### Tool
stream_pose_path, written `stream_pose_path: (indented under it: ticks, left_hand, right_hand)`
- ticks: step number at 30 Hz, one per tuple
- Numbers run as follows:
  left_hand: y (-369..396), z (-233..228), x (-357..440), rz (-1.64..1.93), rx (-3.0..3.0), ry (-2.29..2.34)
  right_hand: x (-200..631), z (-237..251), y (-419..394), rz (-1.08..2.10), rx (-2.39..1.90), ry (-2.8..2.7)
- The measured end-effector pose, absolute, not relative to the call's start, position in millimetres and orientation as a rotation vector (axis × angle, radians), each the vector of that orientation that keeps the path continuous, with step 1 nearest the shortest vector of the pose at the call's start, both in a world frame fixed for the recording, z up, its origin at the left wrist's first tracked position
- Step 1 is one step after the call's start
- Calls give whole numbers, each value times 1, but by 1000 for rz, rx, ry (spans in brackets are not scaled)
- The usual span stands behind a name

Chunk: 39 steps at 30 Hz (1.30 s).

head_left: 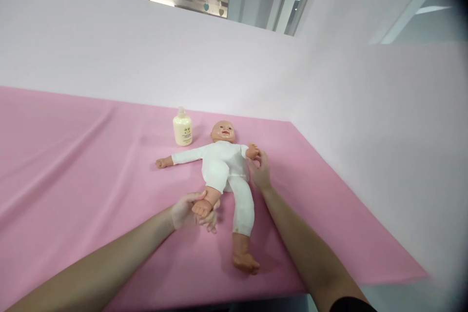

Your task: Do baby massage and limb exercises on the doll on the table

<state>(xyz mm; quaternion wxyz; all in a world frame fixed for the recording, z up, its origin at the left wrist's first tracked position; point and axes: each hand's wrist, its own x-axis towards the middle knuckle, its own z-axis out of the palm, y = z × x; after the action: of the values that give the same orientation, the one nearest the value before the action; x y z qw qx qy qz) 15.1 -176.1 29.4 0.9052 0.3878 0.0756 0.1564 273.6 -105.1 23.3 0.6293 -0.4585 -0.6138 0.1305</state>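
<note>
Left hand [188,212] closed round doll [226,168] foot, right hand [260,171] loosely open, fingers on doll's hand, bottle [182,128] beyond left hand, pink counter [73,156] beneath.

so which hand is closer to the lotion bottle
The left. The left hand grips the doll's foot, below and slightly right of the bottle. The right hand is by the doll's other arm, on the far side of its body from the bottle.

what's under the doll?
The doll lies on its back on the pink cloth. Left hand cups its foot from below; right hand touches its arm. What the cloth itself covers is hidden.
</note>
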Motion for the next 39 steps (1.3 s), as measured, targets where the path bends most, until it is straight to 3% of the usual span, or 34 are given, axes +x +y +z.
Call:
stream_pose_path:
  ticks: [5, 16, 26, 32, 39]
  left_hand:
    - [-181, 29, 11, 131, 872, 79]
    - [-186, 26, 4, 24, 1106, 400]
    - [-179, 37, 7, 97, 891, 38]
    - [-172, 40, 10, 457, 605, 204]
    - [-168, 35, 14, 604, 435, 334]
  right_hand:
    - [288, 29, -98, 444, -1006, -1060]
    - [316, 7, -77, 818, -1050, -486]
    - [303, 14, -85, 660, -1098, -651]
    - [280, 34, -100, 473, -969, -995]
    - [266, 22, -108, 367, -1097, -1391]
